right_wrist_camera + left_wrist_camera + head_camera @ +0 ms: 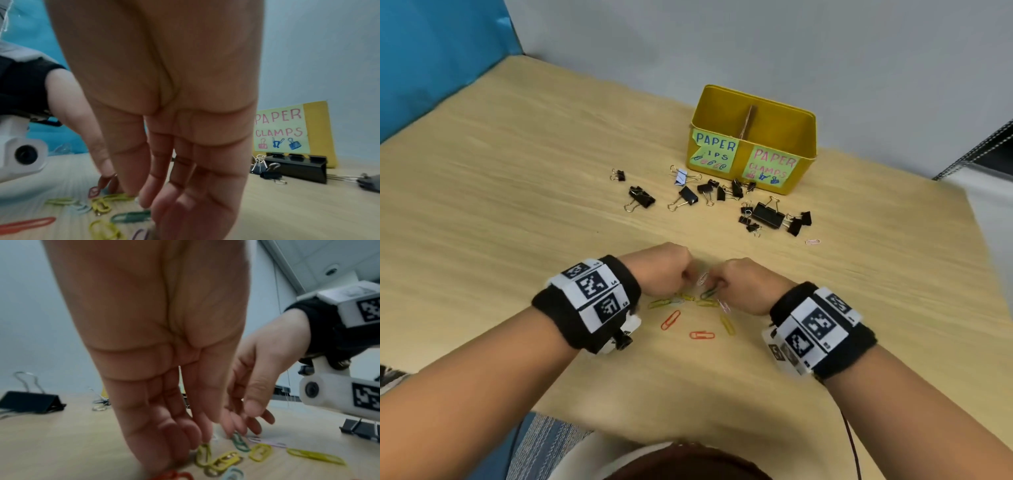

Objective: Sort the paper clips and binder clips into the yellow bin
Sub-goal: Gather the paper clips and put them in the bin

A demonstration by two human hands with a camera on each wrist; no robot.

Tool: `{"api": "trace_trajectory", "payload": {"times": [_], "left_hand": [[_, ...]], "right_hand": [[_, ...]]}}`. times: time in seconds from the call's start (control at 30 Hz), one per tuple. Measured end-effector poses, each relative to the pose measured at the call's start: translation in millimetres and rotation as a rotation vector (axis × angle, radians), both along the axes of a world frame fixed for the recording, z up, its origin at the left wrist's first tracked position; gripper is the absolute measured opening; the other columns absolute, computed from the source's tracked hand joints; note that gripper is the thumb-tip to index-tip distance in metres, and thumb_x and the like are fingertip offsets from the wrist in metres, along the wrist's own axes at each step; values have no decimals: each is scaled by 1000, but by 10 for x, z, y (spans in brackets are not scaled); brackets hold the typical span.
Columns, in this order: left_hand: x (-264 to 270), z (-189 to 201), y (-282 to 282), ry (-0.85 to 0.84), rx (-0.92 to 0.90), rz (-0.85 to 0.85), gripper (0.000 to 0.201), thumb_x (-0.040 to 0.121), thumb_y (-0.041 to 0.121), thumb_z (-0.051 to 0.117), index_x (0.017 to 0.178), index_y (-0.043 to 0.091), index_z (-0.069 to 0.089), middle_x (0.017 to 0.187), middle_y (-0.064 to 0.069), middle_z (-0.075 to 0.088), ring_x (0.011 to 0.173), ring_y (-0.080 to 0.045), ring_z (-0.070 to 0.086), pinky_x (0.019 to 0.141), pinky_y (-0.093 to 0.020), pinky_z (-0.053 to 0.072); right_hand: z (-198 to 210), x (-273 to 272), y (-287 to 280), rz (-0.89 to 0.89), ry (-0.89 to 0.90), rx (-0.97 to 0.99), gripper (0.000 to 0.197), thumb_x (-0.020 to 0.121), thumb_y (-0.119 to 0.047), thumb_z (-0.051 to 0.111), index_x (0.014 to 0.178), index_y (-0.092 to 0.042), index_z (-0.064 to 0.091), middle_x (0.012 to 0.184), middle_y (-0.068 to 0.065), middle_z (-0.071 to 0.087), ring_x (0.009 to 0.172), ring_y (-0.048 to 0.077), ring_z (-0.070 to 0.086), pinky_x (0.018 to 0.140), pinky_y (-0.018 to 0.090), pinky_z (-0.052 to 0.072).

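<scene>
Several coloured paper clips lie in a loose pile near the table's front, with both hands over them, fingers pointing down. My left hand pinches a pinkish paper clip that stands off the table; in the right wrist view it shows as a reddish clip under the left hand. My right hand holds nothing, its fingertips touching the end of a green paper clip. Black binder clips lie scattered before the yellow bin, which a divider splits into "PAPER CLIPS" left and "PAPER CLAMPS" right.
A lone pink paper clip lies to the right of the binder clips. Two orange clips lie nearest me. A large binder clip stands in front of the bin's clamps label. A grey wall runs behind the bin, and the table edge is at the right.
</scene>
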State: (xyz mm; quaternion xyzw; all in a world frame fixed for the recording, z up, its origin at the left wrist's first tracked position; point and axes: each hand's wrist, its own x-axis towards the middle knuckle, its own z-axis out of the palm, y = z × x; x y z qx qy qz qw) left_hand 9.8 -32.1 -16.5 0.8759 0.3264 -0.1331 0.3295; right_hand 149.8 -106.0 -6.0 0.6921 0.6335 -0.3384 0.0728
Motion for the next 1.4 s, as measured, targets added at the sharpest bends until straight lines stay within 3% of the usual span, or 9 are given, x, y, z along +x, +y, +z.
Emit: {"api": "trace_trajectory", "payload": {"times": [0.1, 0.2, 0.37, 0.6, 0.8, 0.97, 1.13, 1.23, 1.4], "left_hand": [[-120, 47, -69, -38, 30, 42, 32, 86, 10, 54, 116, 15, 64, 117, -4, 58, 105, -16, 53, 90, -22, 41], [-185, 7, -167, 5, 74, 110, 50, 85, 8, 56, 132, 23, 48, 131, -5, 43, 127, -23, 36, 109, -38, 35], [-149, 6, -331, 6, 11, 39, 44, 88, 6, 48, 130, 19, 51, 130, -6, 46, 122, -23, 46, 102, -29, 39], [1, 72, -360, 92, 66, -52, 68, 92, 32, 50, 149, 19, 14, 157, -4, 14, 145, -25, 14, 119, -40, 20], [71, 83, -435, 130, 119, -159, 49, 94, 34, 45, 138, 14, 41, 148, -7, 34, 134, -26, 31, 111, -41, 32], [-62, 132, -353, 73, 9, -90, 58, 90, 26, 54, 143, 22, 33, 146, -4, 40, 132, -21, 38, 110, -36, 35], [-289, 108, -286, 165, 92, 30, 74, 76, 12, 69, 140, 23, 33, 134, -5, 38, 124, -23, 38, 99, -33, 43], [-285, 61, -364, 180, 93, 72, 62, 77, 3, 64, 133, 17, 40, 126, -7, 42, 106, -21, 46, 83, -27, 45], [-106, 8, -457, 46, 114, 75, 36, 84, -4, 48, 117, 10, 53, 116, -11, 57, 104, -23, 55, 80, -25, 43]], "right_hand": [[39, 57, -114, -98, 5, 88, 36, 90, -5, 41, 118, -17, 60, 125, 6, 58, 113, 22, 55, 93, 28, 45], [24, 34, -236, -132, -51, 117, 47, 90, -3, 43, 136, -15, 46, 133, 11, 46, 123, 28, 49, 104, 34, 43], [51, 4, -334, -70, 0, 29, 39, 95, -11, 42, 132, -15, 52, 133, 8, 51, 121, 24, 50, 99, 28, 39], [331, 955, -132, -496, -231, 36, 49, 96, -9, 36, 145, -6, 32, 151, 15, 35, 138, 29, 35, 112, 36, 29], [219, 687, -214, -311, -318, -38, 39, 98, -14, 33, 130, -3, 52, 136, 16, 52, 124, 29, 49, 103, 34, 39], [181, 39, -404, -83, -185, -18, 38, 97, -10, 33, 131, -10, 52, 133, 11, 54, 121, 26, 52, 101, 34, 42], [176, 82, -389, -156, -74, 56, 49, 93, -2, 36, 140, -13, 44, 145, 9, 46, 133, 24, 43, 111, 32, 35], [123, 139, -348, -201, -102, 81, 47, 92, 0, 36, 136, -12, 47, 139, 12, 45, 128, 27, 45, 107, 33, 38], [52, -120, -330, -59, -30, 39, 40, 93, -3, 40, 130, -12, 51, 130, 11, 45, 119, 26, 49, 98, 30, 42]]}}
